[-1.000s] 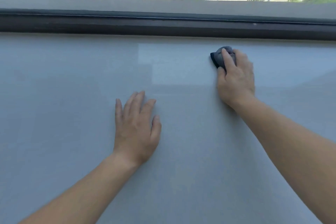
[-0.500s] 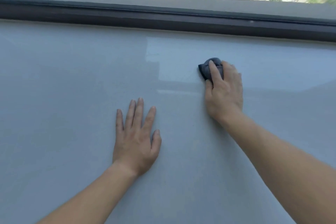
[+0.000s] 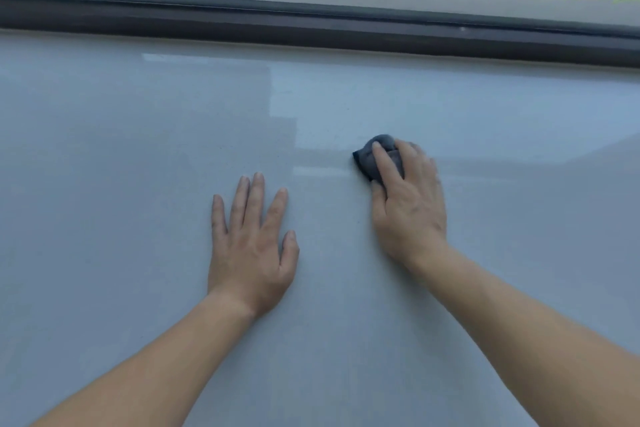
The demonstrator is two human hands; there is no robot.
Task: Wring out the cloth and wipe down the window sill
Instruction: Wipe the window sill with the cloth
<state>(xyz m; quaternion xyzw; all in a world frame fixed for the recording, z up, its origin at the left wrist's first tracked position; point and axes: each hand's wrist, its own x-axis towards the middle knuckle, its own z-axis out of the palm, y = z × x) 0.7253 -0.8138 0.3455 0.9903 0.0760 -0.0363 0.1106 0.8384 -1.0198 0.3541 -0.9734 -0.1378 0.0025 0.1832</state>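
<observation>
Cloth (image 3: 369, 158) bunched under right hand (image 3: 408, 204) fingers; left hand (image 3: 251, 253) spread flat on sill (image 3: 104, 166).

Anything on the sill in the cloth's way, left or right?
Nothing visible to the right. To the left, the left hand lies flat on the pale grey window sill, beside the bunched dark grey cloth under the right hand.

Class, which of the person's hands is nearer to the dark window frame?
Right. The right hand, pressing the cloth, reaches closer to the window frame; the left hand lies flat farther back.
</observation>
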